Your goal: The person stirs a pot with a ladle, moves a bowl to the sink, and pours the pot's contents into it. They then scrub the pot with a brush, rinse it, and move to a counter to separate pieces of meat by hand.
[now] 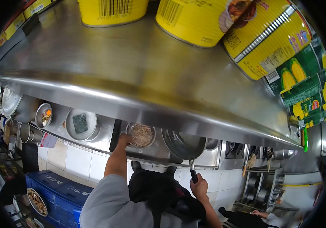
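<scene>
My left hand point(125, 139) is at the left rim of a round metal bowl point(154, 138), its fingers closed on the edge. Pale brownish shredded food point(142, 135) fills the bowl; I cannot make out its kind. Lower right, my right hand point(199, 186) is wrapped round the black handle of a frying pan point(186, 146). The pan rests on the steel counter, right of the bowl, and its far edge is hidden beneath the overhead shelf.
A steel shelf point(106, 53) with large yellow cans point(193, 22) overhangs the counter. To the left stands a pot point(94, 129) with a dark green block. A blue bin point(56, 190) is lower left. Another person point(246, 219) is at the lower right.
</scene>
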Action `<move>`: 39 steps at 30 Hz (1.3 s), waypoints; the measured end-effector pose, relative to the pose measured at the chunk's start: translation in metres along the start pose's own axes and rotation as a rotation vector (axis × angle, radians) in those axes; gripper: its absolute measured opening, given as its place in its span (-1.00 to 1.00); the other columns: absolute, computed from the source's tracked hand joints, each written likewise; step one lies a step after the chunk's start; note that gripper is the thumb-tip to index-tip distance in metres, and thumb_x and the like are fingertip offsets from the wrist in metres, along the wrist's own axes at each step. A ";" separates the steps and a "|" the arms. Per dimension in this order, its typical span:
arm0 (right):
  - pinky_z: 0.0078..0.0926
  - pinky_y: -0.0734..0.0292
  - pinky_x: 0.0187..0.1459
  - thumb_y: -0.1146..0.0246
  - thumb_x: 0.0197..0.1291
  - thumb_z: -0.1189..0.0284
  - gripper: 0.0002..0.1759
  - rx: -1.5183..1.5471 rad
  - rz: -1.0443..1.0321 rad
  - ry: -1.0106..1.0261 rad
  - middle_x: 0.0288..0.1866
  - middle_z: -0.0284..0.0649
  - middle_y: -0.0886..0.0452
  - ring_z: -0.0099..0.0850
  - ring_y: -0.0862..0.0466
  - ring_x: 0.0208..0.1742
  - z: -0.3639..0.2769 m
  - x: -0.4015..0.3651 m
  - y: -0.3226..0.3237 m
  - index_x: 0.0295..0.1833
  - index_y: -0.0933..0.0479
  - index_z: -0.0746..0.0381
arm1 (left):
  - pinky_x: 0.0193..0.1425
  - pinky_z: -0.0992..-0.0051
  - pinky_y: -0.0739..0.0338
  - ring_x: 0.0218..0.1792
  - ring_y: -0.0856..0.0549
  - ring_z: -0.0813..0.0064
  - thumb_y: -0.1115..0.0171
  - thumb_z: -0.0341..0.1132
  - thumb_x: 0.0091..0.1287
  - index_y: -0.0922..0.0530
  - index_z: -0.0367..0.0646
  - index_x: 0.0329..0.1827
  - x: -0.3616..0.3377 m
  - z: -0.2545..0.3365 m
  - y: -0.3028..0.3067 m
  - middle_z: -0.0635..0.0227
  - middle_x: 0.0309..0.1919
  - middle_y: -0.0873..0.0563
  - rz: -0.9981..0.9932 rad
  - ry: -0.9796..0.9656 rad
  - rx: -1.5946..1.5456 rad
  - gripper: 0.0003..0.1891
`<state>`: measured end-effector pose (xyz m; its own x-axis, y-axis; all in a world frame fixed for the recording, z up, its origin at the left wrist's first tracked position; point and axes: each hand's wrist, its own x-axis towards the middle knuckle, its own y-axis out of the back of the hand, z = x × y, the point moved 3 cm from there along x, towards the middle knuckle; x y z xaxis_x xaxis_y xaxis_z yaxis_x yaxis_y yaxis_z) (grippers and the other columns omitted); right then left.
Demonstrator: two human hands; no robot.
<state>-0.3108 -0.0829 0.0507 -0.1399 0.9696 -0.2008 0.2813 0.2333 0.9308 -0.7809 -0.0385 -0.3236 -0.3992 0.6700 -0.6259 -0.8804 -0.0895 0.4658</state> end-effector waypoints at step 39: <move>0.07 -0.52 -0.34 -0.32 0.07 0.40 -0.77 0.130 0.319 0.183 -0.52 -0.01 -0.63 0.08 -0.66 -0.42 0.084 0.086 0.129 -0.16 -0.48 0.18 | -0.39 0.31 -0.66 -0.53 -0.63 0.36 -0.18 -0.42 0.23 -0.51 -0.36 -0.21 -0.199 0.273 -0.086 0.20 -0.46 -0.62 -0.091 0.002 -0.641 -0.83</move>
<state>-0.2063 0.0368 0.1281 -0.1896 0.9685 0.1617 0.4544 -0.0595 0.8888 -0.5558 0.0377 -0.0684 -0.3162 0.6941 -0.6467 -0.8886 -0.4555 -0.0545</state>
